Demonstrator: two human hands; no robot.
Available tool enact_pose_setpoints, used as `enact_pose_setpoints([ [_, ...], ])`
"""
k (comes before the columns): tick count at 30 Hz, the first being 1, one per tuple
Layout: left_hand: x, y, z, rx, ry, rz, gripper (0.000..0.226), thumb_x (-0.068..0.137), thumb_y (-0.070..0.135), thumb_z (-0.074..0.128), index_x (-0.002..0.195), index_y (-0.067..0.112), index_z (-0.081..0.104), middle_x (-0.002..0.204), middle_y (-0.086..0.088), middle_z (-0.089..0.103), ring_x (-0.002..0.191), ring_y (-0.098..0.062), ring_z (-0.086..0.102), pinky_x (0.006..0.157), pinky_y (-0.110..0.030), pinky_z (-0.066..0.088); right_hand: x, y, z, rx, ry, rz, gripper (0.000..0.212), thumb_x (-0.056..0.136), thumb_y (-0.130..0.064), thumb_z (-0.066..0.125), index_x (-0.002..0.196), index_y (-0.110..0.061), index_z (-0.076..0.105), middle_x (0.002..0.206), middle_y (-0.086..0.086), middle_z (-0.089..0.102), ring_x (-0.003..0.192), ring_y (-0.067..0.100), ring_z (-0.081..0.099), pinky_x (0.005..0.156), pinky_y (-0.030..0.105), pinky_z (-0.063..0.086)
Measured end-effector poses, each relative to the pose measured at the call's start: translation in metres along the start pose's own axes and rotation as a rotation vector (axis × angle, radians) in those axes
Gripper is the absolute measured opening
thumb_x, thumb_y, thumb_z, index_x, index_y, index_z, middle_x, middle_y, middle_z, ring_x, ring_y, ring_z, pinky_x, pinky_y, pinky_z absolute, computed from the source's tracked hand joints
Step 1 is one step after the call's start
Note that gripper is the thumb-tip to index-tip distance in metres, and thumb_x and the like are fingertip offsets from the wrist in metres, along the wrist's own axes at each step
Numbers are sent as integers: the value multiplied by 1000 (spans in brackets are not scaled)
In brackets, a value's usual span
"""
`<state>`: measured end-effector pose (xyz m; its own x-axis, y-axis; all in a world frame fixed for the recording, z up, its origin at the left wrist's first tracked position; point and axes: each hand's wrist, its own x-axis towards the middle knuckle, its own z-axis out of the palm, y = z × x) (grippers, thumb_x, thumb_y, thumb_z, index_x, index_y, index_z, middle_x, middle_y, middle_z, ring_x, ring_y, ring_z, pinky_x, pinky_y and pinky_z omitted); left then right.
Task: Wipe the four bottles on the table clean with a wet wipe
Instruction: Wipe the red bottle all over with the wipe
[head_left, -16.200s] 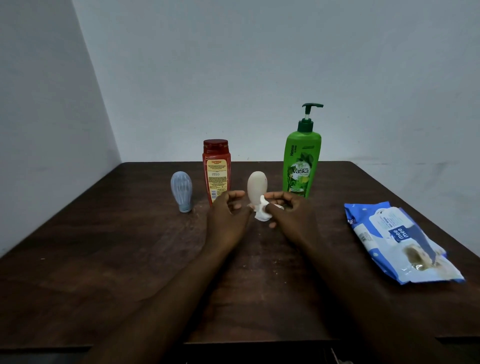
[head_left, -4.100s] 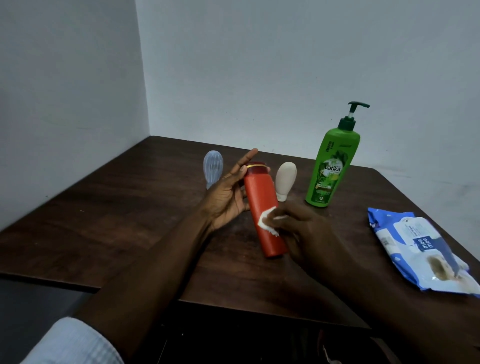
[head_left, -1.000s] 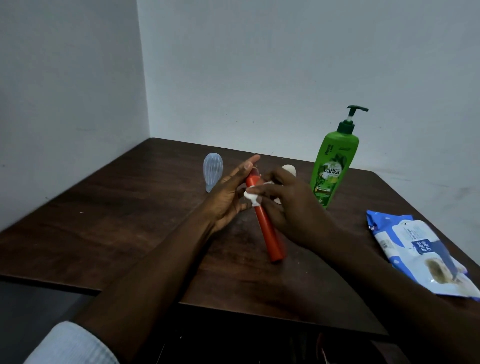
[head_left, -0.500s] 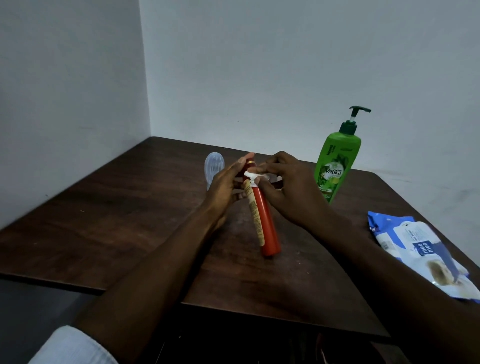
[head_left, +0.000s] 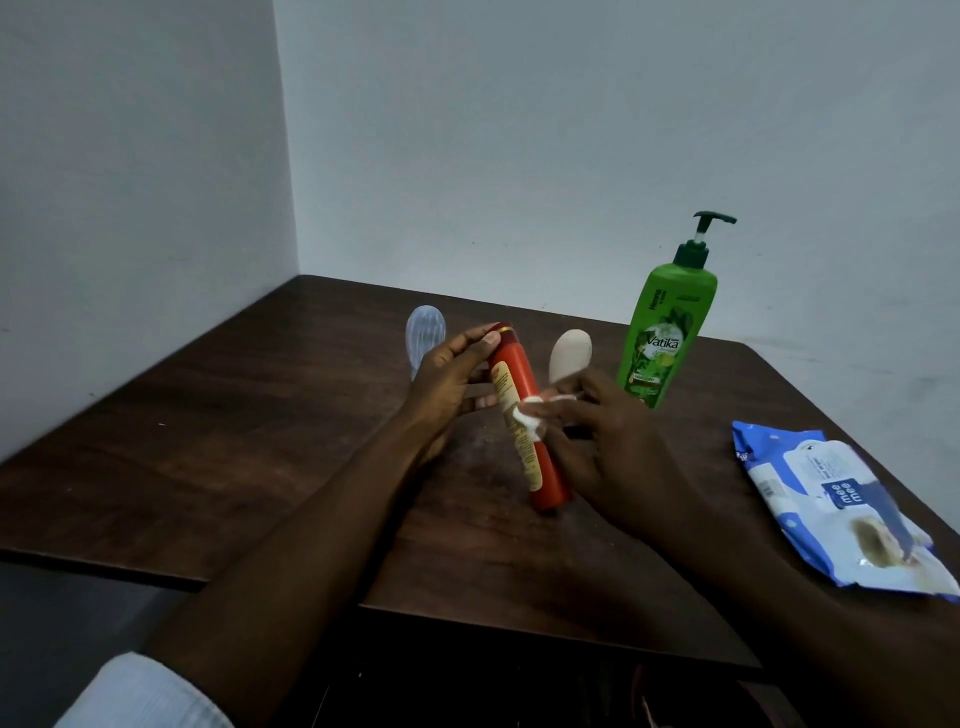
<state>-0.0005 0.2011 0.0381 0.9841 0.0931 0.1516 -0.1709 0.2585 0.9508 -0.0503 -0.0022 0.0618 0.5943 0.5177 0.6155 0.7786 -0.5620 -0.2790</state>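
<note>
Dark wooden table (head_left: 260, 441) sitting in a pale-walled corner, green Vatika pump bottle (head_left: 667, 332) standing at the back, mee mee wipes pack (head_left: 831, 499) lying right. The left hand (head_left: 447, 384) is gripping the tilted red bottle (head_left: 519, 374) mid-table; the right hand (head_left: 608, 447) is pinching a wet wipe (head_left: 530, 418) against it.

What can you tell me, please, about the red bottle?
The red bottle looks like slim plastic, with a gold band at the cap and a cream label along one side. It tilts, cap away from the person, base low near the table. The left hand grips its upper part; the right hand holds a wet wipe against its middle.
</note>
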Motion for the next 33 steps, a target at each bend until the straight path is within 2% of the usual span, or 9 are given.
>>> enact_pose_setpoints([
  [5,2,-2,1,-12,8,-34,11,95,36,67,103,35,73,110,-6,73,99,-20,72,68,-33,61,-53,7,1,17,-21,13,34,88,-17,70,119,-29,71,110,-1,57,96,8,58,79,28,56],
  [9,1,-3,2,-32,3,-48,12,93,36,69,104,36,72,112,-7,73,102,-21,72,67,-35,61,-67,9,1,15,-19,5,34,86,-22,69,118,-32,71,111,-12,49,95,-9,50,81,4,41],
  [12,0,-5,1,-1,-24,-38,19,90,39,71,110,37,70,116,-6,72,105,-21,72,71,-38,62,-68,9,1,17,-16,34,34,85,-23,68,117,-35,71,112,-12,50,92,-9,52,81,4,40],
  [15,-2,-7,2,32,-59,-22,46,78,46,81,119,39,63,123,-2,66,102,-17,73,68,-39,62,-68,7,1,32,8,22,34,85,-21,70,117,-33,72,109,-11,53,89,-6,54,77,6,43],
  [17,-3,-10,7,122,-70,-44,73,63,52,89,125,45,51,126,7,55,103,-20,69,66,-40,62,-66,5,0,24,38,24,30,86,-27,66,115,-30,73,104,-5,59,85,5,59,74,18,51],
  [20,-3,-16,16,194,-46,-98,92,60,50,92,132,55,35,118,16,47,106,-21,62,67,-44,64,-61,4,-2,-23,59,-2,32,80,-11,76,110,-22,76,98,4,67,85,21,61,68,37,54],
  [26,-1,-15,14,127,-11,-167,79,73,39,87,132,46,36,121,7,49,103,-27,65,62,-42,63,-61,2,7,124,179,109,39,79,-3,79,109,-27,74,107,-14,64,99,1,62,83,13,50],
  [30,-2,-12,13,-15,-9,-258,103,65,48,85,151,34,30,136,-7,51,110,-32,64,71,-48,63,-45,-4,4,187,315,145,37,80,-5,78,109,-28,73,108,-19,62,103,3,63,84,16,51],
  [33,-2,-11,15,-150,-11,-297,94,66,46,85,144,19,40,129,-19,59,106,-34,70,69,-45,62,-29,-10,-2,191,416,124,28,80,-9,79,106,-18,76,99,-8,67,94,3,65,78,17,52],
])
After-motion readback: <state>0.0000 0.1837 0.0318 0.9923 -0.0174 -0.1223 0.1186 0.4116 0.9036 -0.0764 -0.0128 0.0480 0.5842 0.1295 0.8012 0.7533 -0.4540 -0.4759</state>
